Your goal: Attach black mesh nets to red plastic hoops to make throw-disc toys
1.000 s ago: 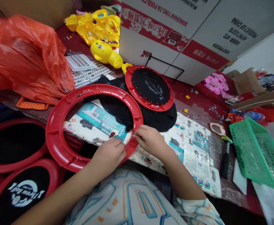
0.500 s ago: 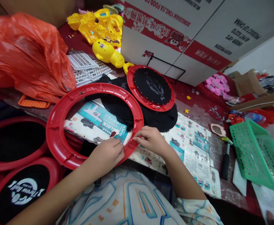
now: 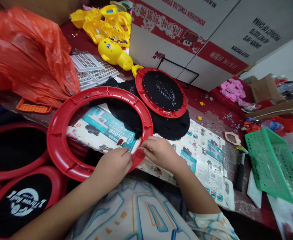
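A large empty red plastic ring (image 3: pixel 61 126) lies tilted over printed paper sheets (image 3: pixel 206 156) at the table's near edge. My left hand (image 3: pixel 113 165) grips the ring's near rim with curled fingers. My right hand (image 3: pixel 159 151) pinches the same rim just to the right, fingertips close to the left hand's. Behind the ring lies black mesh fabric (image 3: pixel 166 125), and on it a smaller red ring fitted with black mesh (image 3: pixel 161 91).
An orange plastic bag (image 3: pixel 28 53) fills the far left. Yellow toy parts (image 3: pixel 108 26) and a big white-and-red carton (image 3: pixel 199 36) stand at the back. Finished red discs (image 3: pixel 18 200) stack at lower left. A green basket (image 3: pixel 274 163) and a hammer (image 3: pixel 240 170) lie right.
Both hands stay on the ring's near rim; the right fingers shifted slightly along it. The view moved a little.
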`<state>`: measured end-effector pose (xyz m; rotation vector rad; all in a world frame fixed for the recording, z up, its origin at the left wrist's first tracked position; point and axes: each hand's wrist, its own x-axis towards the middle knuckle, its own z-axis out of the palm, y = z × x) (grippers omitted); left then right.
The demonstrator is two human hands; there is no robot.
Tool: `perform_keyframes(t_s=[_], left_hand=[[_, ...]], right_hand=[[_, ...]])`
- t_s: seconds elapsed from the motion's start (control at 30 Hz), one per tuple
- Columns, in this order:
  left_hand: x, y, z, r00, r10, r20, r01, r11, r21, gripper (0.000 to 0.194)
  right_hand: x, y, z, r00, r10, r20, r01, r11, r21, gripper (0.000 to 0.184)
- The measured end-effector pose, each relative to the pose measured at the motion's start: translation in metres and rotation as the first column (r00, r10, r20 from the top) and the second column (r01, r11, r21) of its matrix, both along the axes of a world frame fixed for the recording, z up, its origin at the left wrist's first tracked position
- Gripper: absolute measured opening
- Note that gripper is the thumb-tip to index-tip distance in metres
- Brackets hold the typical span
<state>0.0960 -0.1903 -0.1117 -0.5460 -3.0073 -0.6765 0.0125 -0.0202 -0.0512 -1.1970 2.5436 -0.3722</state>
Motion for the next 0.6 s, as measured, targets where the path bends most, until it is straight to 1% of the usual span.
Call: perform_keyframes(t_s=[0.1,0.2,0.37,0.5,0.6], left_hand=[[-0.001,0.0,-0.001,1.0,-0.007,0.005,0.007,1.0,0.006,0.026],[-0.001,0.0,-0.002,1.0,-0.009,0.006,0.009,1.0,0.012,0.026],[-0.001,0.0,-0.001,1.0,-0.018,0.013,0.017,1.0,0.024,0.024],[-0.001,-0.001,-0.001,0.999,-0.032,0.018,0.031,0.999,0.032,0.023],[-0.001,-0.002,-0.001,0.999,-0.043,0.02,0.042,0.999,0.033,0.023]], right_hand=[[0.002,-0.004,0.002,1.0,0.01,-0.017,-0.008,0.998,0.066,0.014],[0.002,-0.006,0.001,1.0,0.016,0.008,-0.016,0.996,0.082,0.014],[-0.001,-0.005,-0.001,0.997,-0.055,0.062,0.054,0.998,0.006,0.014],[-0.006,-0.004,-0.001,0.995,-0.039,0.092,0.042,0.999,-0.024,0.011],[-0.01,-0.002,-0.002,0.994,-0.002,0.111,0.009,0.998,-0.056,0.01]])
